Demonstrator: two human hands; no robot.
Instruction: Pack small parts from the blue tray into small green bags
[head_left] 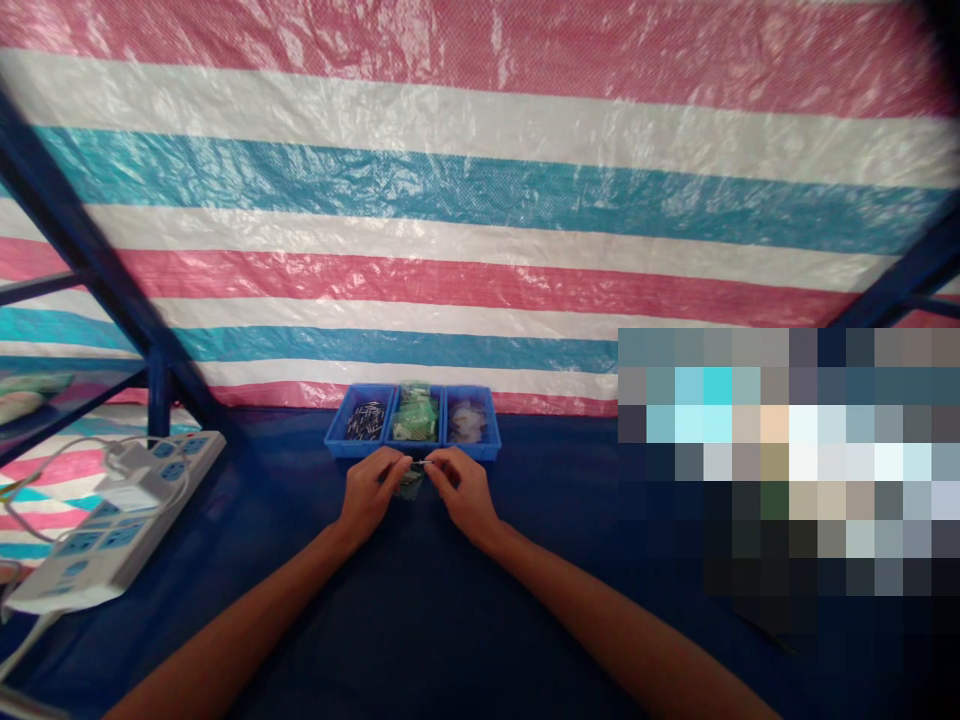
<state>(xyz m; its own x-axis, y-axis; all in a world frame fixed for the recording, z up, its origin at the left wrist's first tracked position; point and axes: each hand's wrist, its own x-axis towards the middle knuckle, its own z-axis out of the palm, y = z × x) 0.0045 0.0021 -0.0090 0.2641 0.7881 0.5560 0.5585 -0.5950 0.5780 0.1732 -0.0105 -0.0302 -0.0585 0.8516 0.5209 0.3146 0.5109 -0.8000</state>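
My left hand (373,492) and my right hand (463,490) meet over the dark blue table, fingers pinched together. Between them the left hand holds a small clear bag with something green inside (409,486), while the right fingertips pinch a thin pin-like piece (424,463) at the bag's top. Just beyond the hands stand three blue trays side by side: the left tray (358,437) has small dark metal parts, the middle tray (414,440) holds green bags, the right tray (474,440) holds clear bags.
A white power strip (105,530) with plugs and cables lies at the left. Blue frame posts (159,395) rise at left and right. A striped red, white and blue tarp (480,220) closes off the back. A blurred patch covers the right side.
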